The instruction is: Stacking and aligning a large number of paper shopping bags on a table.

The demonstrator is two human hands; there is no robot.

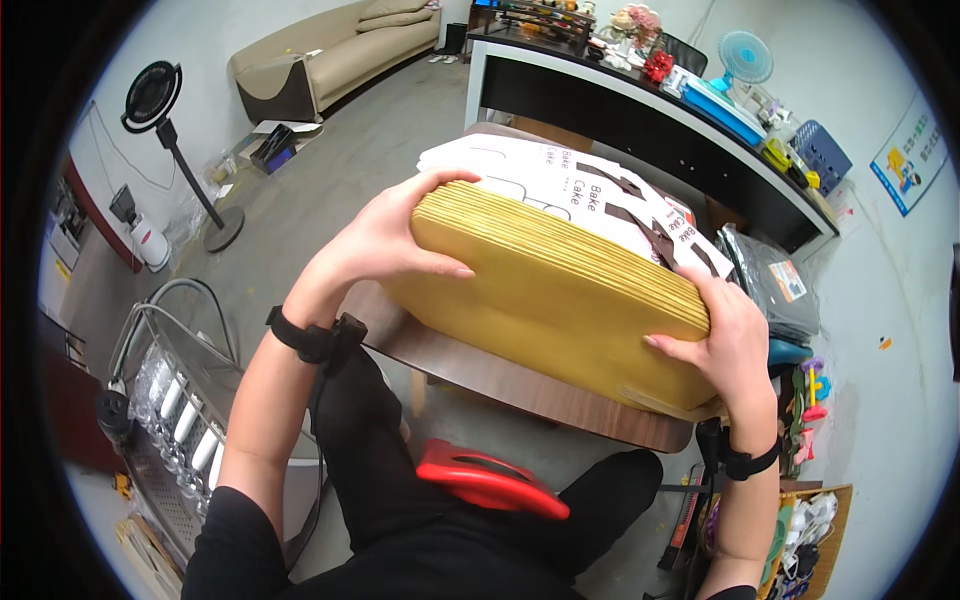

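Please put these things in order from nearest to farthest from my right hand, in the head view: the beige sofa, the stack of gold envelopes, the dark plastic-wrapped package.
1. Stack of gold envelopes: in the right hand, touching its fingers.
2. Dark plastic-wrapped package: close by, just beyond the hand.
3. Beige sofa: far across the room, upper left.

A thick stack of golden-yellow padded mailers [560, 300] stands on its long edge on a brown wood-grain tabletop [480, 368], near the front rim. One broad, smooth, faintly creased face is turned toward the wearer. Along the top, many thin edges run side by side, packed closely and fairly even. The stack slants downward to the right.
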